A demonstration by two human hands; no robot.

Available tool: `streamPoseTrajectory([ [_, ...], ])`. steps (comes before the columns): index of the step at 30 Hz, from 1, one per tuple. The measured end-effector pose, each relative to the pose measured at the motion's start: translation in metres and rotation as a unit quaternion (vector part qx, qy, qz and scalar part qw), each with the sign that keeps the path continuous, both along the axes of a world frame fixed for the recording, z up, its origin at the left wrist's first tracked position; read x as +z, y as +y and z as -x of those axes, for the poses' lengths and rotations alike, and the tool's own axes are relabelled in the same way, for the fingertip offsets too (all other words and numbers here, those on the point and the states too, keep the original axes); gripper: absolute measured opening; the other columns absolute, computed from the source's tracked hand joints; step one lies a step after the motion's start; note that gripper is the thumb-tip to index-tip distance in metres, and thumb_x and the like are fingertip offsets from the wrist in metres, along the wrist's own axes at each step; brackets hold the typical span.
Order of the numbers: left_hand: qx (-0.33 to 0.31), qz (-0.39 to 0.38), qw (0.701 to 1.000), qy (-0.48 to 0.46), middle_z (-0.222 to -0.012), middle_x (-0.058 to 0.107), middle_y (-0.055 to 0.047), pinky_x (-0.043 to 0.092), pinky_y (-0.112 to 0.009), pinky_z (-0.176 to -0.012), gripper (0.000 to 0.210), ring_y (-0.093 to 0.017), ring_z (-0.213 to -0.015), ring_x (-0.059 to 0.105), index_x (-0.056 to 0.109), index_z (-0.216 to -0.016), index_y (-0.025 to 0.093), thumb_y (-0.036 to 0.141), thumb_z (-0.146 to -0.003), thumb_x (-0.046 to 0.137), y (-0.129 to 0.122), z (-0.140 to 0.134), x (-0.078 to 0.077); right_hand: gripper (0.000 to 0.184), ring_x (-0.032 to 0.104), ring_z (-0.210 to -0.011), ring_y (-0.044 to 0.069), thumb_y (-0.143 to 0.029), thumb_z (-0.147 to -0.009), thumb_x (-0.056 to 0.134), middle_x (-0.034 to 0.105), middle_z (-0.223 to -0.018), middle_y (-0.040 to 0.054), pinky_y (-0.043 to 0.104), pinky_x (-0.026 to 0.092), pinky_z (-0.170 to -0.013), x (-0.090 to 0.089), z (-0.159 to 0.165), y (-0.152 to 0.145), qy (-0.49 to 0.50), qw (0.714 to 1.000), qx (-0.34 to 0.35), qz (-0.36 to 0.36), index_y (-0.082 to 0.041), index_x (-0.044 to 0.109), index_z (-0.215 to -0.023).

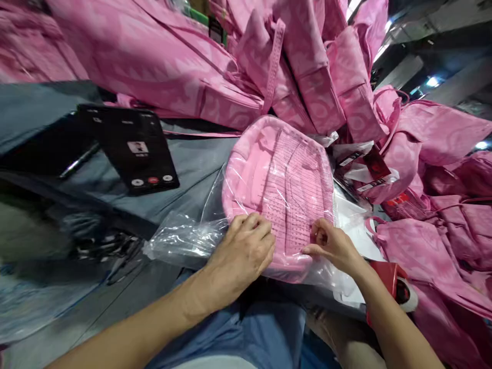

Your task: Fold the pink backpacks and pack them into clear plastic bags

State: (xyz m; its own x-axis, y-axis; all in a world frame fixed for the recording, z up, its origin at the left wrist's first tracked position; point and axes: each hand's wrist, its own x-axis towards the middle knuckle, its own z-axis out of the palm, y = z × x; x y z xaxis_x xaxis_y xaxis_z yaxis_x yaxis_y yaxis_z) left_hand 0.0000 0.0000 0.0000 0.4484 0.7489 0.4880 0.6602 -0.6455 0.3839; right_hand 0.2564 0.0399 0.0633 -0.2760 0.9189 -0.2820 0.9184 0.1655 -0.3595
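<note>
Pink mesh-backed backpack (279,189) sits in its clear plastic bag (184,238) — both hands, left (242,253) and right (332,246), pinch the bag's open end at the backpack's near edge; sealing seems next.

bag-packing workshop: heaped pink backpacks (307,66), polybags (184,241)

A pink backpack (279,189) lies flat, mesh back panel up, inside a clear plastic bag (184,238), just right of the black phone (132,148), its near edge crumpled.
</note>
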Motion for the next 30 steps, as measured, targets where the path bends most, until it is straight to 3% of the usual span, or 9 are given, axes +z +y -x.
streamPoseTrajectory([
  [3,0.001,-0.004,1.000,-0.012,-0.091,0.060,-0.007,0.035,-0.046,-0.087,0.018,-0.029,-0.095,0.048,0.061,-0.082,0.016,0.015,-0.098,0.053,-0.002,-0.001,0.001,0.019,0.056,-0.059,0.013,-0.030,-0.093,0.073,0.058,-0.072,-0.0036,0.024,0.043,-0.054,0.001,-0.010,-0.035,-0.023,0.958,0.045,-0.281,-0.022,0.057,-0.088],
  [5,0.004,-0.007,1.000,-0.017,-0.091,0.060,-0.006,0.036,-0.046,-0.087,0.018,-0.029,-0.095,0.049,0.061,-0.082,0.016,0.015,-0.098,0.053,-0.003,-0.001,0.002,0.006,0.063,-0.077,0.016,-0.020,-0.100,0.060,0.064,-0.090,0.0040,0.027,0.051,-0.068,-0.004,-0.011,-0.060,-0.037,0.913,0.102,-0.394,-0.020,0.062,-0.105],
  [6,0.006,-0.008,1.000,-0.018,-0.091,0.061,-0.006,0.036,-0.046,-0.087,0.017,-0.029,-0.095,0.049,0.062,-0.082,0.016,0.014,-0.098,0.054,-0.002,-0.001,0.002,0.017,0.065,-0.090,0.018,-0.015,-0.101,0.056,0.066,-0.103,0.0085,0.029,0.053,-0.078,-0.008,-0.010,-0.072,-0.048,0.896,0.138,-0.419,-0.019,0.062,-0.116],
  [9,0.004,-0.013,1.000,-0.006,-0.091,0.062,-0.007,0.038,-0.047,-0.087,0.015,-0.029,-0.095,0.050,0.062,-0.083,0.016,0.014,-0.096,0.056,0.000,-0.002,0.002,0.035,0.059,-0.118,0.025,-0.014,-0.103,0.050,0.059,-0.134,0.0149,0.037,0.051,-0.094,-0.028,-0.006,-0.094,-0.100,0.886,0.205,-0.404,-0.021,0.058,-0.136],
  [15,-0.007,-0.031,0.999,0.008,-0.105,0.066,-0.010,0.040,-0.047,-0.096,0.012,-0.031,-0.111,0.052,0.066,-0.088,0.016,0.021,-0.097,0.061,-0.009,0.008,0.013,0.038,0.052,-0.124,0.029,-0.020,-0.104,0.050,0.050,-0.150,0.0105,0.044,0.047,-0.095,-0.058,-0.011,-0.088,-0.106,0.897,0.209,-0.375,-0.031,0.056,-0.140],
  [19,0.023,-0.077,0.996,0.030,-0.140,0.060,-0.011,0.024,-0.051,-0.117,0.017,-0.034,-0.138,0.041,0.068,-0.097,0.016,0.032,-0.093,0.072,-0.023,0.028,0.017,0.038,0.051,-0.123,0.029,-0.021,-0.105,0.050,0.050,-0.149,0.0114,0.045,0.044,-0.095,-0.061,-0.021,-0.085,-0.091,0.893,0.216,-0.383,-0.029,0.056,-0.141],
  [22,0.072,-0.099,0.992,0.042,-0.137,0.064,-0.010,0.021,-0.052,-0.117,0.004,-0.033,-0.136,0.045,0.068,-0.095,0.016,0.019,-0.096,0.066,-0.022,0.050,0.013,0.039,0.051,-0.123,0.030,-0.019,-0.104,0.052,0.049,-0.150,0.0120,0.044,0.043,-0.095,-0.067,-0.023,-0.084,-0.086,0.889,0.218,-0.393,-0.028,0.055,-0.142],
  [26,0.030,-0.057,0.998,0.003,-0.134,0.063,-0.010,0.027,-0.052,-0.110,0.014,-0.033,-0.134,0.045,0.068,-0.091,0.018,0.025,-0.101,0.060,-0.006,0.072,0.004,0.047,0.052,-0.124,0.029,-0.018,-0.103,0.053,0.048,-0.151,0.0100,0.045,0.044,-0.098,-0.068,-0.016,-0.083,-0.075,0.889,0.215,-0.397,-0.031,0.050,-0.148],
  [30,-0.005,0.015,0.999,-0.037,-0.132,0.063,-0.007,0.026,-0.047,-0.110,0.015,-0.027,-0.131,0.048,0.067,-0.097,0.020,0.026,-0.103,0.056,0.005,0.073,-0.004,0.053,0.054,-0.129,0.032,-0.030,-0.103,0.052,0.047,-0.154,0.0110,0.047,0.051,-0.097,-0.045,-0.039,-0.107,0.033,0.938,0.113,-0.325,-0.027,0.040,-0.155],
])
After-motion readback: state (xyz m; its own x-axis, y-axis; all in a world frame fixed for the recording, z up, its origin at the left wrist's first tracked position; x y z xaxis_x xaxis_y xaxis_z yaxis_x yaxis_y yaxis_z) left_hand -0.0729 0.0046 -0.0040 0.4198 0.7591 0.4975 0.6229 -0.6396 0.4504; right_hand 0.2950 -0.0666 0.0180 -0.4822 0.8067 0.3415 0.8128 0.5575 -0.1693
